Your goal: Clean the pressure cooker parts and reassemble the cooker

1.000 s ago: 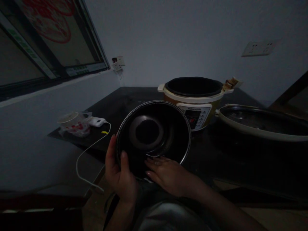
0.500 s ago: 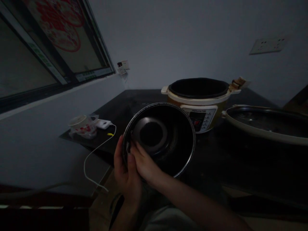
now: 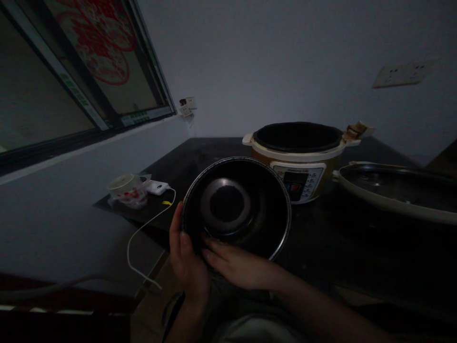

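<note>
Held tilted: inner pot [image 3: 235, 209], mouth toward wearer | left hand [image 3: 188, 261] grip clamped on near-left rim | right hand [image 3: 237, 267] laid flat, unclenched, just beside.

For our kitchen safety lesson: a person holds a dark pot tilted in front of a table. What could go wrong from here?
The pot is tilted, gripped at its rim by the left hand only; the right hand just lies flat on it. It might slip and drop.
The white cable dangles off the table beside the left hand; an arm could snag it.
The light is dim, so the lid at the right is easily bumped.
</note>
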`<state>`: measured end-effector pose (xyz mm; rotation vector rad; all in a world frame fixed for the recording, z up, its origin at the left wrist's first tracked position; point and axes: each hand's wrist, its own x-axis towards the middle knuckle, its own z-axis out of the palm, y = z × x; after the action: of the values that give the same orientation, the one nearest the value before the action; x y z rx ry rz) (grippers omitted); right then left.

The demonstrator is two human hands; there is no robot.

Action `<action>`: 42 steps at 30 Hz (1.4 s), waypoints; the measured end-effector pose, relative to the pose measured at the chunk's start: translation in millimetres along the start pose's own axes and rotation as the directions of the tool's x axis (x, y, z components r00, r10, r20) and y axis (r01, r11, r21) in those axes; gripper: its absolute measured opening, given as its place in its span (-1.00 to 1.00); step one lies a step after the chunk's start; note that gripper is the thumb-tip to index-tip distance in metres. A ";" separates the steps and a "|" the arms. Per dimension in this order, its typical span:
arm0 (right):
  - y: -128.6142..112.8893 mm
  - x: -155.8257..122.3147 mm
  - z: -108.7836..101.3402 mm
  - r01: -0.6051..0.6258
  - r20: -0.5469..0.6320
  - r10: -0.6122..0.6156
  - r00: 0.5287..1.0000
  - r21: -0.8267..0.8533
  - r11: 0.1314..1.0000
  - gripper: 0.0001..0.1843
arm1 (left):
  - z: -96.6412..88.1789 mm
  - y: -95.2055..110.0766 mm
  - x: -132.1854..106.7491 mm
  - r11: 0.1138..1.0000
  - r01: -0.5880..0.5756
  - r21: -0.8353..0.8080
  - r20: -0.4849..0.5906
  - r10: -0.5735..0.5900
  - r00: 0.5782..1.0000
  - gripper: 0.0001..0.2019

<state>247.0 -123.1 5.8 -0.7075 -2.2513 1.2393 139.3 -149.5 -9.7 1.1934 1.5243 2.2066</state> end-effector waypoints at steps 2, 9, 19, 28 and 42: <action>1.7 11.6 6.9 -0.035 0.018 0.032 0.999 0.186 0.982 -0.45 | 0.6 0.3 -0.7 1.000 -0.003 -0.014 0.008 0.003 1.000 -0.57; -6.9 48.4 27.0 -0.003 -0.163 0.186 0.969 0.745 0.668 -0.38 | 2.8 5.6 -4.7 0.987 -0.070 0.146 0.022 0.068 0.997 -0.57; -11.4 43.5 25.3 0.073 -0.231 0.189 0.955 0.795 0.602 -0.02 | 3.6 3.3 -7.4 0.977 -0.119 0.175 0.019 0.118 0.993 -0.62; -8.4 32.1 19.7 -0.045 -0.108 0.195 0.975 0.761 0.647 -0.25 | 1.8 3.1 -4.5 0.991 -0.037 0.126 0.020 0.035 0.999 -0.60; -49.1 77.1 -40.1 0.468 -0.323 0.535 0.781 0.869 -0.158 -0.52 | 2.7 5.7 -16.5 0.996 -0.014 0.088 0.056 0.009 0.998 -0.60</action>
<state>203.3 -71.7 79.3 -0.3222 -0.0691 1.8627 153.5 -159.6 -12.6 1.2807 1.6124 2.1144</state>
